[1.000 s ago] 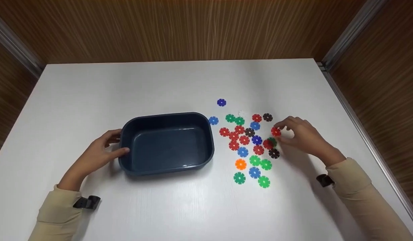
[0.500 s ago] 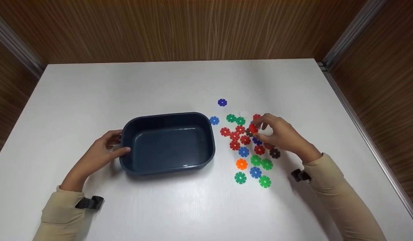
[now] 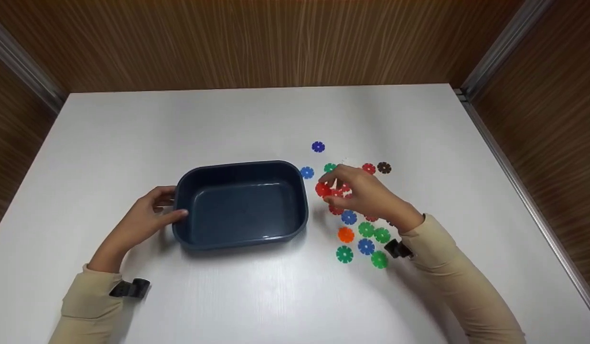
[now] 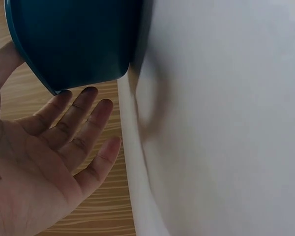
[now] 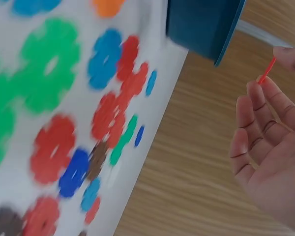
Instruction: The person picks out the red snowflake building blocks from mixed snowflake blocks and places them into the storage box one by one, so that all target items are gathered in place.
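A dark blue rectangular tub [image 3: 241, 203] stands empty on the white table [image 3: 256, 119]. My left hand [image 3: 151, 212] rests against its left wall, thumb on the near corner and fingers loosely spread; the left wrist view shows the fingers [image 4: 83, 118] relaxed beside the tub [image 4: 73, 39]. My right hand [image 3: 359, 191] pinches a red flower-shaped disc [image 3: 323, 189] between thumb and fingertips, lifted just right of the tub. In the right wrist view the red disc [image 5: 266, 70] appears edge-on at the fingertips.
Several flower-shaped discs in red, green, blue, orange and brown lie scattered right of the tub [image 3: 364, 234]; one blue disc [image 3: 317, 146] lies apart, farther back. Wooden walls close in the table at the back and sides.
My right hand picked a red disc from the right side of the pile and carried it left over the other discs toward the tub. The left hand and tub stayed put.
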